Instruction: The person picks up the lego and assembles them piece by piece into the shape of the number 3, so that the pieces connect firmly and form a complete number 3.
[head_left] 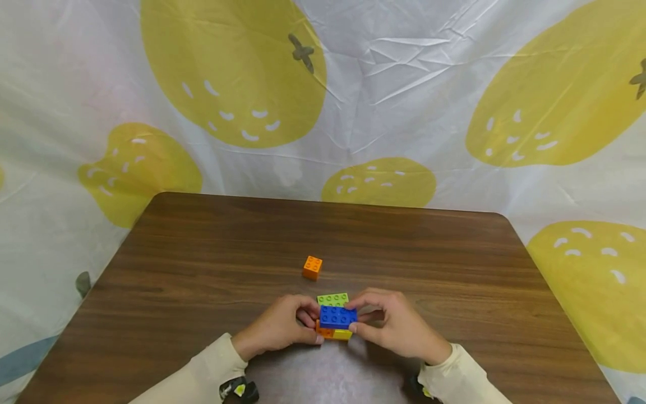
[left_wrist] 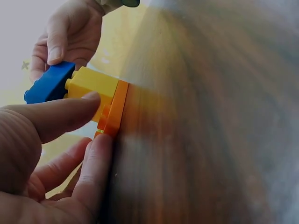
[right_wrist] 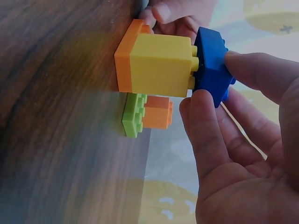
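My right hand pinches a blue toy building brick between thumb and fingers. That brick sits tilted over the studs of a tall yellow brick, with a narrow gap showing at part of the joint. Under the yellow brick is a flat orange brick, standing on the table. My left hand holds this orange brick at its left end, the thumb lying against the yellow one. Just behind the stack lies a flat lime green brick, partly covered by the blue brick in the head view.
A small orange brick stands farther back on the brown wooden table. Behind the table's far edge hangs a white cloth with a yellow fruit print.
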Available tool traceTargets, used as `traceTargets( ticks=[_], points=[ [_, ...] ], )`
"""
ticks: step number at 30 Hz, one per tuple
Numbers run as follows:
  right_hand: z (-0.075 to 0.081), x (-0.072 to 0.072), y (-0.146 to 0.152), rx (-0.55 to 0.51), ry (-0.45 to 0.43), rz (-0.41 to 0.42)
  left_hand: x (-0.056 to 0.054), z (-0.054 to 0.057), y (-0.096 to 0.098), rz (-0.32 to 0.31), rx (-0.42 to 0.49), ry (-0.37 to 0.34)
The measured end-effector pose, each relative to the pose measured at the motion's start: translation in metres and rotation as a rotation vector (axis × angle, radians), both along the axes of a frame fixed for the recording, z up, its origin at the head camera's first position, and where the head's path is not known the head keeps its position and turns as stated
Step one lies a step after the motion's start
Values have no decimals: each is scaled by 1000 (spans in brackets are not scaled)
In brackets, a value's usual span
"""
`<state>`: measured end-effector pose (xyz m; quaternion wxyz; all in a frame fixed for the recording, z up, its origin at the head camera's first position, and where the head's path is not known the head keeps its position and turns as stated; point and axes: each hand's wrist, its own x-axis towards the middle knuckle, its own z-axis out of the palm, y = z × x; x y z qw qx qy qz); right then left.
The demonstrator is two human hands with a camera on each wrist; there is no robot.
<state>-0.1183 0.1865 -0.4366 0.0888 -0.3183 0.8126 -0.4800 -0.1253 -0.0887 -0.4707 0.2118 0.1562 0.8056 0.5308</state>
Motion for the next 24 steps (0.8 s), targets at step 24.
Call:
traceTargets(
  ticks=[24],
  points=[
    [-4, 2, -1, -35, -13, -10, 3, 9, -4, -25, 291, -66]
  ],
)
